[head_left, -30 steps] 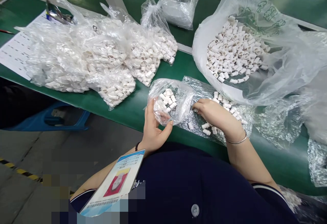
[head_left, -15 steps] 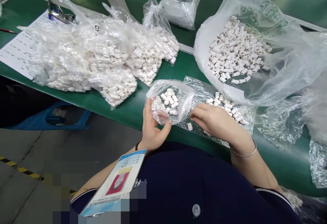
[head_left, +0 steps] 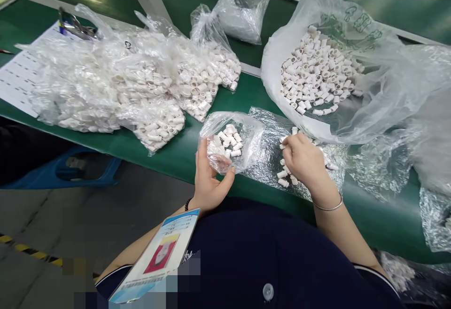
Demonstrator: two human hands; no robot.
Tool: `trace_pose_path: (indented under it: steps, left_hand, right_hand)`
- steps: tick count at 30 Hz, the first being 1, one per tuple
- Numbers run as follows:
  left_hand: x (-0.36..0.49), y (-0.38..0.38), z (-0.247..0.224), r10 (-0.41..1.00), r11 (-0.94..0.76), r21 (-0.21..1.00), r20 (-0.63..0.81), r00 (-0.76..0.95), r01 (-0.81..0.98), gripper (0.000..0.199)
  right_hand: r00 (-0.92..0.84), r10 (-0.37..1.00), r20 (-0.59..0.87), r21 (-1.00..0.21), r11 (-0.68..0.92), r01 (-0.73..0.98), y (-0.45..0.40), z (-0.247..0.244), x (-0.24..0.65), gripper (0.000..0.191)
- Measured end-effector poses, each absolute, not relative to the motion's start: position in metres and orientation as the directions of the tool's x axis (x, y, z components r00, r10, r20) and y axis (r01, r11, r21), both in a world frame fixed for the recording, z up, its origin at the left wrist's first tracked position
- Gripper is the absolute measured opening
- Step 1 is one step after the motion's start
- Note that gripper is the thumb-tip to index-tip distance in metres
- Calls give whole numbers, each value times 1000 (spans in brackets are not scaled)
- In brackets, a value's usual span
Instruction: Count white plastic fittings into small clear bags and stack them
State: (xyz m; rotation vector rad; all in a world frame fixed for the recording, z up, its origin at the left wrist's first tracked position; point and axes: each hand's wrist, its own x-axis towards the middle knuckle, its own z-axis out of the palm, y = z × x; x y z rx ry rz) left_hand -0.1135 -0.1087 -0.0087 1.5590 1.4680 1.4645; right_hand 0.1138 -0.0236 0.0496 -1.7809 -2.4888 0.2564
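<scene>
Our right hand has moved from beside the small clear plastic bag to short white plastic tubes on crinkled clear film; whether it pinches one, we cannot tell. Our left hand grasps the bag, tubes inside. Picking up seems in hand, calling for a clean pinch next.

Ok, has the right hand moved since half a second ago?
Yes: judged against the large open bag, the right hand has shifted rightward, away from the small bag and over the loose white pieces.

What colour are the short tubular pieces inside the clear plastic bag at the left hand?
The short tubular pieces are white, showing best in the head view.
</scene>
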Motion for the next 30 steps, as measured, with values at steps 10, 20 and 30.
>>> trace_pose_path:
  steps: [10, 20, 30]
  left_hand:
    - [-115, -110, -9, 926, -264, 896, 339, -164, 358, 90]
    - [-113, -110, -10, 935, -262, 897, 328, -137, 357, 90]
    - [-111, -113, -11, 948, -211, 912, 278, -153, 352, 95]
  right_hand:
    - [-155, 983, -93, -14, 155, 988, -15, 32, 113, 23]
    - [-292, 950, -108, -315, 246, 917, -17, 43, 113, 18]
    - [-723, 674, 151, -643, 623, 446, -30, 66, 52, 20]
